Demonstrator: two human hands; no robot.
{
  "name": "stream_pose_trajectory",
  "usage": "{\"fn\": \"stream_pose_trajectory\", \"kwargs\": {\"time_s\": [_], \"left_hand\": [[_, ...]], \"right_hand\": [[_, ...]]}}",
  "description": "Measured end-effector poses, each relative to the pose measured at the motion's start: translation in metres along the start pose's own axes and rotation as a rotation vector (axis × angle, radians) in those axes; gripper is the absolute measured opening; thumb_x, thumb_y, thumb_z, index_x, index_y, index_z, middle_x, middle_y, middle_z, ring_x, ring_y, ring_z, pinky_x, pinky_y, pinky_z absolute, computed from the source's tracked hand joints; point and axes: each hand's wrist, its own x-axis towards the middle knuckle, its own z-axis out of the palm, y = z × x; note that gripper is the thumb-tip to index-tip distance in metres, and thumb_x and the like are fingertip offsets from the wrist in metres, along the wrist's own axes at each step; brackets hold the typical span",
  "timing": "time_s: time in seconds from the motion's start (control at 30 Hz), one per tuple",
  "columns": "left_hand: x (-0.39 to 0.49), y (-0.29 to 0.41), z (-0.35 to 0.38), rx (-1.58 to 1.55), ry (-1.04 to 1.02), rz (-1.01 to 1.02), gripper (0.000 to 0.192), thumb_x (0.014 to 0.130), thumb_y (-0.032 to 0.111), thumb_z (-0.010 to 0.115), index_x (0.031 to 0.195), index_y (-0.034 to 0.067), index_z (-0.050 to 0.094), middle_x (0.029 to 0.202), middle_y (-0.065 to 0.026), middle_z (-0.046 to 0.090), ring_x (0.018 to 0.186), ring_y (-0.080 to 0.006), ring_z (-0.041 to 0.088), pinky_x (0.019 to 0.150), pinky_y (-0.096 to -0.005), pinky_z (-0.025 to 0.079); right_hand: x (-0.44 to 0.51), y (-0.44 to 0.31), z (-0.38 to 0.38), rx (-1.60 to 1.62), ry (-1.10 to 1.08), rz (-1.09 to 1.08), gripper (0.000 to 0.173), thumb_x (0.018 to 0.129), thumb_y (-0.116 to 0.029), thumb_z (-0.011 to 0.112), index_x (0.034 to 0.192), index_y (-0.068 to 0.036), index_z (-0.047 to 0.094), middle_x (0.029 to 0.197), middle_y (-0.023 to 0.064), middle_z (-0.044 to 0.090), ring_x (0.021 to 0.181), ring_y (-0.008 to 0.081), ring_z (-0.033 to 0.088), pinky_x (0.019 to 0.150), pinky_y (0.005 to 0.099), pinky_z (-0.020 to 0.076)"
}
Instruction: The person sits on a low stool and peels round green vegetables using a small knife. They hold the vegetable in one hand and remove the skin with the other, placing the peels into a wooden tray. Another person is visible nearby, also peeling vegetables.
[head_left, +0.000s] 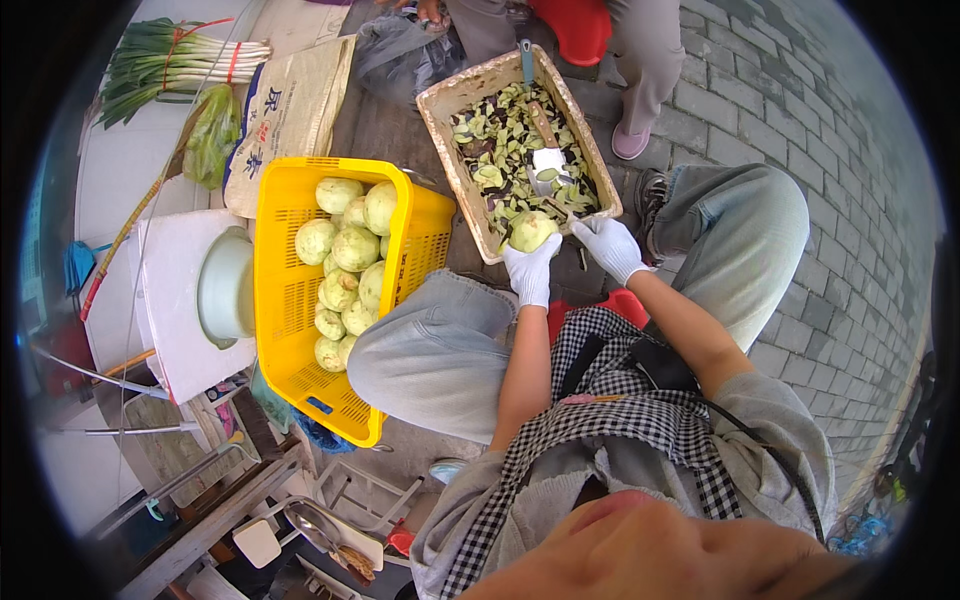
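Note:
My left hand, in a white knit glove, grips a pale green, round peeled vegetable over the near end of a worn foam box. In my right hand, also gloved, is a peeler, its metal head beside the vegetable's upper right side. Green and dark peelings cover the bottom of the box. On them lies a wooden-handled tool with a wide metal blade. Another tool with a grey-blue handle leans at the far rim.
A yellow plastic crate holding several similar vegetables stands left of my knee. Beyond it are a printed woven sack, bundled scallions and a pale green basin. Another person's legs are past the box, near a red stool.

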Motion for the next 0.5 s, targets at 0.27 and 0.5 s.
{"fn": "stream_pose_trajectory", "kwargs": {"time_s": [0.27,0.5], "left_hand": [[0.008,-0.005,-0.009,-0.541,-0.085,-0.074,0.083,0.077,0.003,0.088,0.147,0.005,0.045,0.136,-0.0134,0.059,0.12,-0.0289,0.064,0.098,-0.0429,0.059],[0.009,-0.006,-0.01,-0.715,-0.297,-0.161,0.078,0.084,0.023,0.081,0.15,0.006,0.044,0.139,-0.0156,0.059,0.126,-0.0322,0.062,0.098,-0.0507,0.059]], "right_hand": [[0.004,-0.007,-0.002,0.027,-0.104,0.042,0.054,0.099,-0.054,0.055,0.093,-0.004,0.075,0.084,0.0214,0.073,0.083,0.0402,0.071,0.076,0.0501,0.054],[0.014,-0.015,-0.021,-0.195,-0.118,0.024,0.054,0.098,-0.054,0.057,0.091,-0.004,0.076,0.084,0.024,0.072,0.085,0.0403,0.072,0.079,0.0502,0.0547]]}}
